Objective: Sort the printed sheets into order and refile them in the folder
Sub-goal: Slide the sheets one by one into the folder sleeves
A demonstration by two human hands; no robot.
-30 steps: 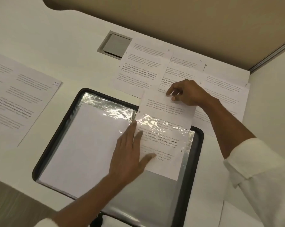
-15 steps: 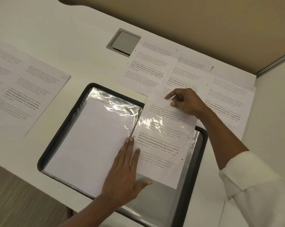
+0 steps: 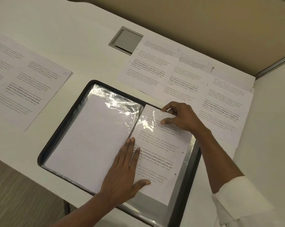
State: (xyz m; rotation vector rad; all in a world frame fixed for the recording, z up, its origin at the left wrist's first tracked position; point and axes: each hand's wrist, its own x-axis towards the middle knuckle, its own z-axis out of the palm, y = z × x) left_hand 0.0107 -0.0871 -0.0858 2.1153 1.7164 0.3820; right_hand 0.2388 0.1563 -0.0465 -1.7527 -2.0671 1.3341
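Right fingers (image 3: 168,108) pinching sheet (image 3: 159,161), left fingers (image 3: 130,149) flat on folder (image 3: 59,128), loose pages (image 3: 151,66) around

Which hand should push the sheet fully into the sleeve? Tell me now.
Right. The right hand pinches the top edge of the sheet, so it can likely push it down; the left hand lies flat, pressing the sleeve steady.

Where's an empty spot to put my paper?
Bare desk lies between the sheet marked 10 and the cable hatch, beyond the folder. Crowded: the overlapping sheets at far right, and the folder, where left hand and right hand hold a printed sheet.
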